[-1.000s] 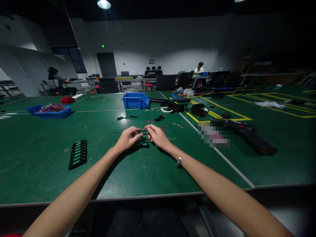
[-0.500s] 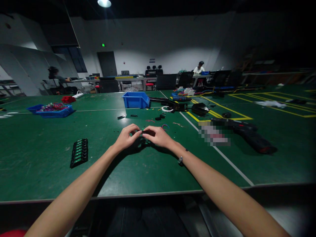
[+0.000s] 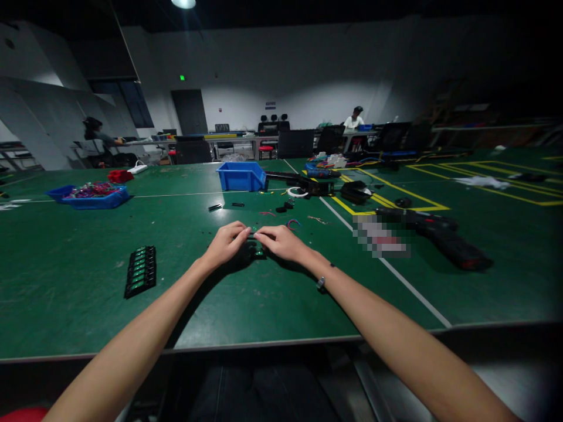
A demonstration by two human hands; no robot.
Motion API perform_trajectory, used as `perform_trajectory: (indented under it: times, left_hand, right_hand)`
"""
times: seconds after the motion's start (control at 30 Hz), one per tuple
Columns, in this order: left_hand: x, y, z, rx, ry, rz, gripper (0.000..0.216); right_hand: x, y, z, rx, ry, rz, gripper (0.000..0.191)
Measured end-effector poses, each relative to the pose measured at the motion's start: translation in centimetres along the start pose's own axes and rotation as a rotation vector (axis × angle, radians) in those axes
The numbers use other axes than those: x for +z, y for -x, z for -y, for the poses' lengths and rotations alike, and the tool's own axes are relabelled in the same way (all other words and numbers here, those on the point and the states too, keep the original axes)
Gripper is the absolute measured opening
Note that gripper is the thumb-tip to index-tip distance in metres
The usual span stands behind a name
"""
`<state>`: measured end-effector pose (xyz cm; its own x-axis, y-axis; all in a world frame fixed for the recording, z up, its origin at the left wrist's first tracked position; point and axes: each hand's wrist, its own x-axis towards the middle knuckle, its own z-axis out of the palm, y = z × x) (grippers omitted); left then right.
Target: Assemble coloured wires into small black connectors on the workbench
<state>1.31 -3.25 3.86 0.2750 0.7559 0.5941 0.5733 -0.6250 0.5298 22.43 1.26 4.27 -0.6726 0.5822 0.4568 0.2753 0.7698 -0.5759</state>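
Observation:
My left hand (image 3: 227, 241) and my right hand (image 3: 281, 241) meet over the middle of the green table (image 3: 211, 319). Their fingertips pinch a small, dark, narrow piece (image 3: 252, 235) from both sides; the fingers cover most of it, so its kind is unclear. Just below the hands, a small black and green part (image 3: 259, 254) lies on the table, partly in shadow. To the left sits a black strip (image 3: 141, 271) holding a row of several green pieces. Beyond my hands lie two short dark strips, one of them a black strip (image 3: 238, 204), and thin coloured wires (image 3: 293, 224).
A blue bin (image 3: 241, 177) stands farther back. At left is a blue tray (image 3: 99, 200) heaped with red and purple wires. A black pistol-shaped tool (image 3: 440, 234) lies at right beside a pixelated patch. Two people work at far tables.
Both hands stay in nearly the same place, still pinching the dark piece. The fingers have shifted slightly, and the part below the hands shows a little more. The view moves a touch.

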Motion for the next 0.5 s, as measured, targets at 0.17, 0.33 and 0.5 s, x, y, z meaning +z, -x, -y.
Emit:
perform_trajectory:
  times: [0.17, 0.33, 0.5]
  left_hand:
    - [0.09, -0.02, 0.18, 0.0, -0.004, -0.007, 0.049]
    - [0.15, 0.03, 0.27, -0.006, -0.006, -0.002, 0.049]
    - [0.1, -0.01, 0.26, -0.014, -0.006, 0.008, 0.048]
  right_hand:
    - [-0.12, 0.0, -0.13, 0.001, 0.017, 0.019, 0.036]
    - [-0.16, 0.02, -0.23, -0.003, 0.021, 0.031, 0.036]
    - [-0.23, 0.02, -0.06, -0.009, 0.024, 0.036, 0.033]
